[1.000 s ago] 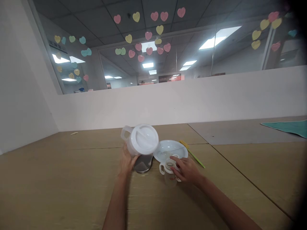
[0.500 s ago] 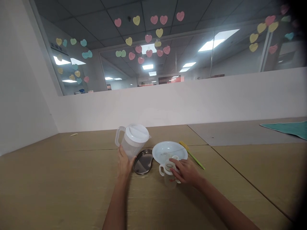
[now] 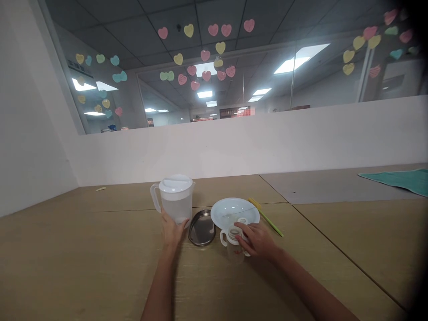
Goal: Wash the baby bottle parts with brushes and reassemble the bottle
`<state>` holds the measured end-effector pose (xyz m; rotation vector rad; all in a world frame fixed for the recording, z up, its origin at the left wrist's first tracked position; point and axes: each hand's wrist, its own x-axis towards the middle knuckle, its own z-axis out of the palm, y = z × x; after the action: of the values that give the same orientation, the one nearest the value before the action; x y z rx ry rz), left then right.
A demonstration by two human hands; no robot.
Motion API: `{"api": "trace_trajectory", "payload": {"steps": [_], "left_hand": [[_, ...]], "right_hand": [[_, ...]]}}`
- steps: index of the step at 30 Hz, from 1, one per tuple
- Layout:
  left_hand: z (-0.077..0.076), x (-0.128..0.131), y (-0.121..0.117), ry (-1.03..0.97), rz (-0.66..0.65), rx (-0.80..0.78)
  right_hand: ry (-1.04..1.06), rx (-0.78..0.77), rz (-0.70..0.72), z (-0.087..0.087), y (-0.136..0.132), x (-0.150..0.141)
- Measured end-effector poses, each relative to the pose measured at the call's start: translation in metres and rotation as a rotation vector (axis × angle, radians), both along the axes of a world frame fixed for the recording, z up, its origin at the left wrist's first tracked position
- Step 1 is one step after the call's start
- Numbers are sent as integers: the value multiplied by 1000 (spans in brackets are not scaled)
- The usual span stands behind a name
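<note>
My left hand point(image 3: 171, 232) is wrapped round the lower part of a clear plastic pitcher point(image 3: 176, 204) with a white lid. The pitcher stands upright, its handle to the left. My right hand point(image 3: 260, 240) holds the neck and right side of a small clear baby bottle point(image 3: 235, 255) with white handles and red marking; its top is uncovered. Between the two vessels lies a metal kidney dish point(image 3: 202, 228). Just behind the bottle sits a pale blue bowl point(image 3: 230, 202), with something clear and hard to make out inside.
A brush point(image 3: 269, 220) with a green handle and yellow head lies right of the bowl. At the far right is a teal cloth point(image 3: 397, 180). A low white wall point(image 3: 207, 151) with a window above bounds the table point(image 3: 100, 258) at the back.
The pitcher has gone from tilted toward the right to upright, and has shifted a little left with my left hand. My right hand stays on the bottle.
</note>
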<state>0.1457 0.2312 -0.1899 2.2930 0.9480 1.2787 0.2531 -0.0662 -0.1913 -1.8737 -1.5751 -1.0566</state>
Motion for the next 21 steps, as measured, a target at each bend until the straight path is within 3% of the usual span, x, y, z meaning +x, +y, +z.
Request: {"api": "trace_trajectory", "payload": {"steps": [4, 8, 12, 14, 18, 19, 21], "left_hand": [[0, -1, 1, -19, -26, -40], [-3, 0, 4, -5, -1, -67], [-7, 0, 8, -21, -23, -92], [-3, -1, 3, -45, 6, -28], [24, 0, -32, -79, 105, 239], [31, 2, -45, -95, 52, 310], [43, 11, -72, -66, -194, 406]], "right_hand": [[8, -1, 25, 2, -2, 3], [170, 104, -2, 5, -8, 12], [385, 308, -269, 3, -19, 35], [464, 324, -446, -2, -25, 50], [683, 109, -751, -18, -35, 77], [735, 11, -788, -23, -36, 82], [780, -164, -789, -31, -37, 87]]}}
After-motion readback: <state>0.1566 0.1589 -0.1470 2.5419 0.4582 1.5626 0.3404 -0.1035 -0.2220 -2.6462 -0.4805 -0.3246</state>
